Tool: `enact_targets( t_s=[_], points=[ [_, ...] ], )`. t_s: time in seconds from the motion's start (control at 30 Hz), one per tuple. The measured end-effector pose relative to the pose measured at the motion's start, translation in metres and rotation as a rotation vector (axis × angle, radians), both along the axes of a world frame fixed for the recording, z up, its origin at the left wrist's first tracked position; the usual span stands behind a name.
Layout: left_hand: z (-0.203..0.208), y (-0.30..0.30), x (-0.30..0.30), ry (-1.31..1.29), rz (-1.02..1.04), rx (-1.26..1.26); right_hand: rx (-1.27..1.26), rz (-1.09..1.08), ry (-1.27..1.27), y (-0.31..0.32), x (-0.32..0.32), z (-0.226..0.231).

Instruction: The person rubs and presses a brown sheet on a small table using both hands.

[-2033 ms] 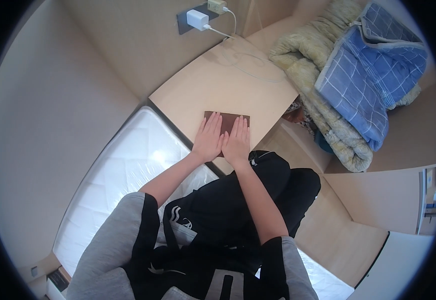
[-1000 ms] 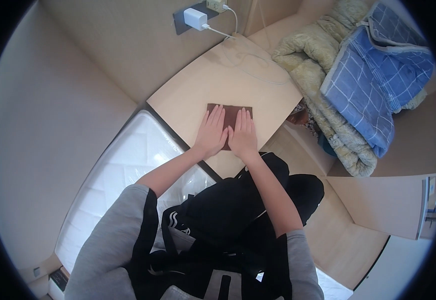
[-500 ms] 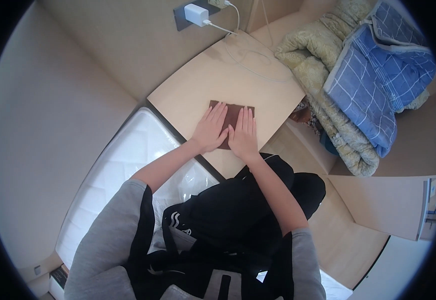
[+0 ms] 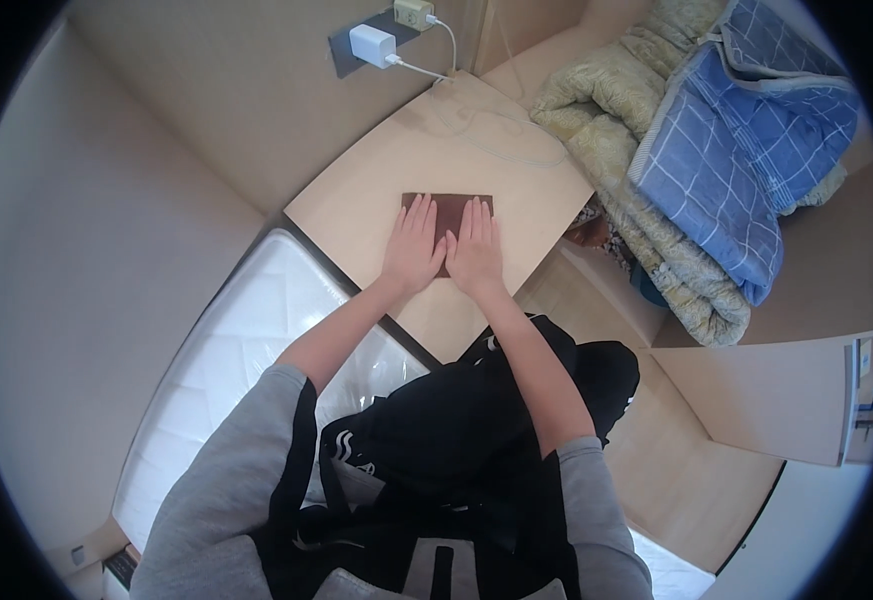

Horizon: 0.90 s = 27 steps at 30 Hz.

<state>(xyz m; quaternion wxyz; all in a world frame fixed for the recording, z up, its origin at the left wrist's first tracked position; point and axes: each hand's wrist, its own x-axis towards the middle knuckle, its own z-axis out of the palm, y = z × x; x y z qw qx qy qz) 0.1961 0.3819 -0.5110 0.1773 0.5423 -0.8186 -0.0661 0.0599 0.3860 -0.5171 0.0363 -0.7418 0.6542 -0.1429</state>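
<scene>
A thin, dark brown square piece [image 4: 446, 218] lies flat on the pale wooden tabletop [image 4: 356, 190]; whether it is cloth or paper I cannot tell. My left hand [image 4: 416, 248] rests palm down over its left side, fingers stretched out and pointing away from me. Over its right side lies my right hand [image 4: 476, 250], also flat with straight fingers. Both thumbs point inward and nearly meet near the middle. The square's far edge and a strip between the hands show; the rest is covered.
A white charger [image 4: 372, 46] sits in the wall socket, and its cable [image 4: 496, 146] trails over the tabletop's far part. Folded bedding, a yellowish quilt [image 4: 611, 90] and a blue checked pad [image 4: 706, 160], is piled at the right. A plastic-covered white mattress [image 4: 246, 320] lies left.
Both hands and the brown square have slid slightly farther from me across the tabletop. The hands stay flat on it, and the whole view has shifted a little.
</scene>
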Motion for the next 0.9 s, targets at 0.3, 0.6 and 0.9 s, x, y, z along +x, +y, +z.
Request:
enact_targets(
  t_s=[0.3, 0.6, 0.9],
  points=[
    [0.008, 0.083, 0.013, -0.004, -0.038, 0.074, 0.051, 0.172, -0.054, 0.082, 0.001, 0.006],
    [0.005, 0.070, 0.012, -0.026, -0.102, 0.020, -0.020, 0.197, -0.025, 0.070, 0.000, 0.003],
    [-0.001, -0.001, 0.002, -0.052, -0.033, -0.014, -0.136, -0.004, -0.018, 0.010, 0.007, -0.002]
  ],
)
